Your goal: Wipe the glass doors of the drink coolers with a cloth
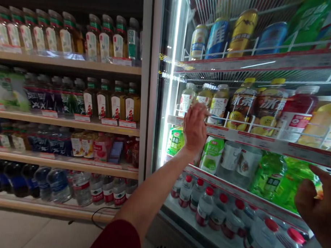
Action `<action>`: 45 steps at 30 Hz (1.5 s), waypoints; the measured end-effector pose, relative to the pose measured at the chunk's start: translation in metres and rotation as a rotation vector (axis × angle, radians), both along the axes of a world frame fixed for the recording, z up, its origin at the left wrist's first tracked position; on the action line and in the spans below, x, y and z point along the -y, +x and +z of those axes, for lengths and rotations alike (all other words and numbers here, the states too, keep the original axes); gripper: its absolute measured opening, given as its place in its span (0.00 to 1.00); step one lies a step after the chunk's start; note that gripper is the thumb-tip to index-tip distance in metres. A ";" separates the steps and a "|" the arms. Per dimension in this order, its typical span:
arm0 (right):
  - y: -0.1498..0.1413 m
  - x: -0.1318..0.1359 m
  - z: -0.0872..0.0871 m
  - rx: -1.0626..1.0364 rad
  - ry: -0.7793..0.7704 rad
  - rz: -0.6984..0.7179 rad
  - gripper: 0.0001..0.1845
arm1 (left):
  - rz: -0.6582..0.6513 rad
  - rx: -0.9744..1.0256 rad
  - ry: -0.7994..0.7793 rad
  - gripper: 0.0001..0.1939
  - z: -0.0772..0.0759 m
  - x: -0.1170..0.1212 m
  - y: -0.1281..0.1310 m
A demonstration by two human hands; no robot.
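My left hand (194,129) reaches up from a dark red sleeve to the middle shelf of a lit drinks fridge. Its fingers bend over the shelf's front edge, in front of tea bottles with white labels (218,106). Something pale shows at the fingertips, too blurred to name. Below the wrist, a green and white bottle (212,154) stands on the lower shelf. Near the right edge of view, my right hand (316,205) is open in shadow, thumb and forefinger apart. It is closest to the green drink bottles (270,176), apparently holding nothing.
Cans (242,32) stand on the fridge's top shelf behind wire rails. Yellow-capped tea bottles (242,103) fill the middle shelf, red-capped water bottles (205,206) the bottom. On the left, wooden shelves (73,125) hold rows of bottles. A black cable (93,217) lies near the floor.
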State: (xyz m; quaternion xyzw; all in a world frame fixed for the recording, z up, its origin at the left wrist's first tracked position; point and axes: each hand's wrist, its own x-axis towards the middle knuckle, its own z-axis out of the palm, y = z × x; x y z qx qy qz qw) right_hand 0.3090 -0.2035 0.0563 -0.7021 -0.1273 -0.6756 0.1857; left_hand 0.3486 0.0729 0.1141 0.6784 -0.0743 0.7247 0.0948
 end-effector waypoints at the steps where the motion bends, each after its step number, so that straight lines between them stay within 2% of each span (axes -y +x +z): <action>1: 0.000 0.000 0.000 0.001 0.000 0.004 0.25 | -0.003 -0.033 0.196 0.22 0.000 0.007 -0.003; 3: 0.000 -0.001 0.000 -0.002 0.007 0.014 0.25 | -0.010 -0.091 0.657 0.21 0.000 0.016 -0.008; 4: 0.000 -0.001 0.000 -0.003 0.012 0.018 0.25 | -0.006 -0.103 0.779 0.21 0.003 0.018 -0.009; 5: 0.000 -0.001 0.000 -0.005 0.015 0.019 0.25 | 0.003 -0.100 0.766 0.21 0.008 0.016 -0.008; 6: 0.000 0.000 0.000 -0.002 0.014 0.016 0.24 | 0.013 -0.085 0.622 0.22 0.013 0.014 -0.006; 8: 0.004 0.002 0.000 0.021 -0.006 0.006 0.22 | 0.010 -0.034 0.171 0.23 0.022 0.011 -0.001; 9: 0.006 0.004 -0.001 0.041 -0.017 -0.002 0.21 | -0.013 -0.015 0.028 0.24 0.024 0.013 0.002; 10: 0.010 0.007 -0.001 0.062 -0.028 -0.012 0.20 | -0.047 -0.003 -0.003 0.24 0.022 0.019 0.004; 11: 0.013 0.009 -0.001 0.085 -0.046 -0.028 0.19 | -0.087 0.004 0.081 0.24 0.017 0.027 0.004; 14: 0.023 0.019 -0.002 0.191 -0.145 -0.082 0.19 | -0.172 0.019 0.631 0.21 -0.004 0.052 -0.003; 15: 0.026 0.021 -0.002 0.224 -0.182 -0.096 0.19 | -0.179 0.022 0.738 0.20 -0.008 0.054 -0.006; 16: 0.027 0.023 -0.002 0.249 -0.214 -0.105 0.20 | -0.181 0.022 0.761 0.20 -0.009 0.052 -0.006; 17: 0.027 0.024 -0.002 0.262 -0.232 -0.109 0.20 | -0.178 0.023 0.700 0.19 -0.005 0.045 -0.006; 20: 0.026 0.023 0.000 0.240 -0.237 -0.120 0.20 | -0.169 0.068 0.209 0.21 0.020 0.016 0.005; 22: 0.024 0.021 0.001 0.221 -0.231 -0.130 0.19 | -0.169 0.100 -0.032 0.22 0.032 0.011 0.011; 23: 0.023 0.021 0.001 0.216 -0.230 -0.132 0.19 | -0.178 0.105 -0.051 0.23 0.031 0.017 0.011; 24: 0.022 0.021 0.001 0.213 -0.230 -0.134 0.19 | -0.195 0.102 0.010 0.23 0.027 0.027 0.010; 27: 0.022 0.021 0.000 0.209 -0.237 -0.144 0.18 | -0.262 0.029 0.494 0.23 0.000 0.068 -0.001; 29: 0.021 0.022 0.000 0.192 -0.242 -0.146 0.19 | -0.253 -0.039 0.682 0.22 -0.011 0.080 -0.005; 30: 0.021 0.022 0.000 0.182 -0.243 -0.143 0.18 | -0.235 -0.046 0.668 0.21 -0.011 0.077 -0.005; 31: 0.021 0.022 0.000 0.177 -0.244 -0.136 0.18 | -0.217 -0.033 0.579 0.21 -0.006 0.068 -0.003; 34: 0.023 0.025 0.000 0.195 -0.239 -0.113 0.19 | -0.202 0.094 0.131 0.23 0.019 0.031 0.006; 36: 0.023 0.026 0.000 0.200 -0.235 -0.105 0.20 | -0.224 0.154 -0.007 0.24 0.029 0.017 0.011; 38: 0.021 0.023 -0.001 0.194 -0.222 -0.103 0.21 | -0.251 0.128 0.110 0.24 0.027 0.025 0.010; 40: 0.015 0.009 0.000 0.195 -0.195 -0.050 0.24 | -0.259 0.022 0.306 0.23 0.017 0.046 0.002; 41: 0.011 -0.002 0.002 0.192 -0.192 0.016 0.26 | -0.244 -0.033 0.309 0.22 0.012 0.058 -0.003; 43: 0.002 -0.031 0.010 0.180 -0.205 0.200 0.30 | -0.201 -0.079 0.158 0.22 0.006 0.077 -0.013; 45: -0.004 -0.064 0.023 0.147 -0.218 0.375 0.31 | -0.153 -0.144 0.106 0.23 0.005 0.081 -0.020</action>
